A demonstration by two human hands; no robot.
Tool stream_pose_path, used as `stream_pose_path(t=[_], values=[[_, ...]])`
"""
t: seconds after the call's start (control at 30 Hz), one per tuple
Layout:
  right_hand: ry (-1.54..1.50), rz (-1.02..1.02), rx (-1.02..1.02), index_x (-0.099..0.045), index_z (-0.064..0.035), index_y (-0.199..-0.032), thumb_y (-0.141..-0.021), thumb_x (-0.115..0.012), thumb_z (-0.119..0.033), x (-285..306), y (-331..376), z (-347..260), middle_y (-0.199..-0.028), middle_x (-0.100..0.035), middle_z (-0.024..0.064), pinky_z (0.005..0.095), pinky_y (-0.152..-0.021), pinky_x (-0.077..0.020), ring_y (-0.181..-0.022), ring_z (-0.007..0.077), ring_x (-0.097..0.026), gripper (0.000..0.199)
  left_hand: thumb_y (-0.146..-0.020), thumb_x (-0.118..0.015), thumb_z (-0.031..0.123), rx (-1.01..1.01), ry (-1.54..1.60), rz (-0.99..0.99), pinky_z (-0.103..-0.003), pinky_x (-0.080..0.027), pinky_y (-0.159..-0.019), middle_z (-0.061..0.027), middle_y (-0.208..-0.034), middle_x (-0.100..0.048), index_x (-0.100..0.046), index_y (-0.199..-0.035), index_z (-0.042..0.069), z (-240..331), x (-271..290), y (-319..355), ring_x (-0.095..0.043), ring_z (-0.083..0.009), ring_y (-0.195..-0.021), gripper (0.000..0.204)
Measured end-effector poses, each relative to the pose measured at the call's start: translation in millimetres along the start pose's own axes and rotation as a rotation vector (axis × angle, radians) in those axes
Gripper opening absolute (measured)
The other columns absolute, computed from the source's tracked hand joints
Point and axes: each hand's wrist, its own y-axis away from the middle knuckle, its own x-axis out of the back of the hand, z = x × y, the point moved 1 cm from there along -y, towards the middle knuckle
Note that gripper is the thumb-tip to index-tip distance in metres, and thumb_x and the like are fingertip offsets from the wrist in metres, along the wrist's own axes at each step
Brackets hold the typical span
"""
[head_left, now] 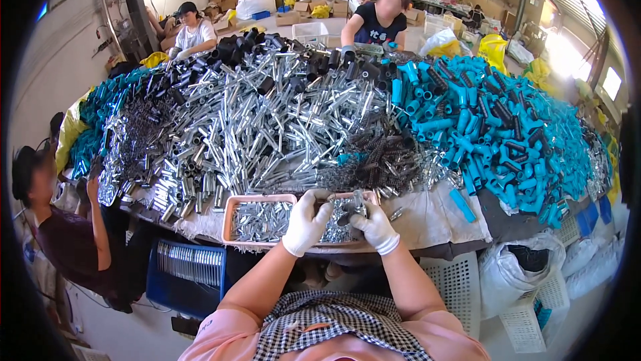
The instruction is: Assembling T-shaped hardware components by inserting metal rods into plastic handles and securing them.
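Note:
Both my hands wear white gloves and are over the near edge of a heaped table. My left hand [308, 223] has its fingers curled inward with the thumb against them; anything in them is too small to make out. Close by on the right, my right hand [376, 229] is closed on a small grey metal part [358, 203]. Beneath the hands is an orange-rimmed tray [228, 219] with small silver metal pieces [259, 221]; my left hand covers some of it. Beyond lie heaped silver metal tubes [247, 127] and dark coil springs [384, 166].
Teal plastic handles [477, 121] are piled at the right, black sleeves [234, 47] at the back. A blue crate [219, 274] stands below left, a white basket [461, 284] and white sack [511, 281] below right. One co-worker [73, 241] sits left; two more are across the table.

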Motion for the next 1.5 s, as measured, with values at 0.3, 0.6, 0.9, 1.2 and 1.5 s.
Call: stream_pose_path(t=[0.3, 0.6, 0.9, 1.2, 1.5], values=[[0.29, 0.361, 0.105, -0.069, -0.0014, -0.096, -0.073, -0.079, -0.011, -16, 1, 9, -0.089, -0.065, 0.0055, 0.0299, -0.077, -0.0503, -0.083, 0.0144, -0.063, 0.027, -0.089, -0.07, 0.025, 0.349, -0.049, 0.048, -0.024, -0.045, -0.052, -0.0022, -0.068, -0.062, -0.065, -0.092, -0.004, -23, 4, -6, -0.055, -0.007, -0.057, 0.029], [0.774, 0.313, 0.567, -0.067, -0.0035, -0.091, -0.07, -0.079, -0.008, -31, 4, 2, -0.085, -0.068, 0.0125, 0.0367, -0.069, -0.0529, -0.077, 0.0307, -0.067, 0.024, -0.087, -0.071, 0.027, 0.8, 0.408, -0.129, -0.028, -0.032, -0.039, -0.0024, -0.059, -0.054, -0.063, -0.077, 0.004, -14, 31, -5, -0.047, -0.0123, -0.042, 0.027], [0.937, 0.251, 0.707, -0.07, -0.01, -0.098, -0.064, -0.068, -0.002, -39, 10, 2, -0.093, -0.068, 0.011, 0.0388, -0.071, -0.0563, -0.08, 0.0307, -0.068, 0.035, -0.093, -0.059, 0.019, 0.691, 0.169, -0.139, -0.028, -0.039, -0.042, -0.0055, -0.063, -0.06, -0.072, -0.097, 0.003, -29, 38, 2, -0.054, -0.013, -0.046, 0.021], [0.917, 0.275, 0.057, -0.07, -0.0103, -0.098, -0.073, -0.078, -0.017, -37, -1, -14, -0.087, -0.068, 0.0119, 0.0421, -0.079, -0.0516, -0.085, 0.0298, -0.066, 0.028, -0.098, -0.058, 0.025, 0.265, 0.667, 0.198, -0.035, -0.05, -0.058, -0.0069, -0.072, -0.057, -0.063, -0.109, -0.001, -93, 64, 22, -0.056, -0.0205, -0.059, 0.028], [-0.358, 0.156, -0.365, -0.055, -0.0065, -0.096, -0.099, -0.056, -0.026, -32, 21, -67, -0.072, -0.058, 0.004, 0.0227, -0.041, -0.0408, -0.049, 0.0118, -0.054, 0.019, -0.103, -0.043, 0.013, 0.17, 1.023, 0.228, -0.047, -0.053, -0.095, -0.0144, -0.112, -0.063, -0.051, -0.116, 0.002, -17, 92, 49, -0.065, -0.0306, -0.106, 0.018]])
